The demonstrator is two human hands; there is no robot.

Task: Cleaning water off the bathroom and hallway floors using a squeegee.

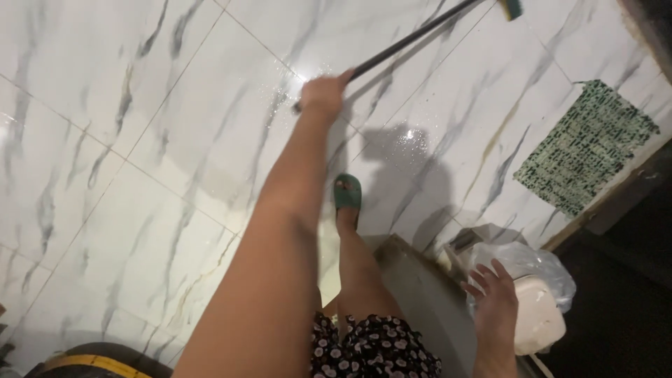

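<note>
My left hand (323, 92) is stretched out ahead and shut on the lower end of a long dark pole (406, 42). The pole runs up to the right to a green brush head (512, 8) at the top edge, over the white marble-patterned floor tiles (175, 140). My right hand (493, 297) hovers at the lower right with its fingers spread and nothing in it. It is just left of a clear plastic bag (539, 262) that holds a white boxy container (542, 322).
My foot in a green sandal (348, 192) stands on the wet tiles, with my shadow beside it. A green patterned mat (588, 147) lies at the right by a dark doorway edge. A grey ledge (427, 301) runs beside my leg. A dark round object with a yellow band (91, 360) sits bottom left.
</note>
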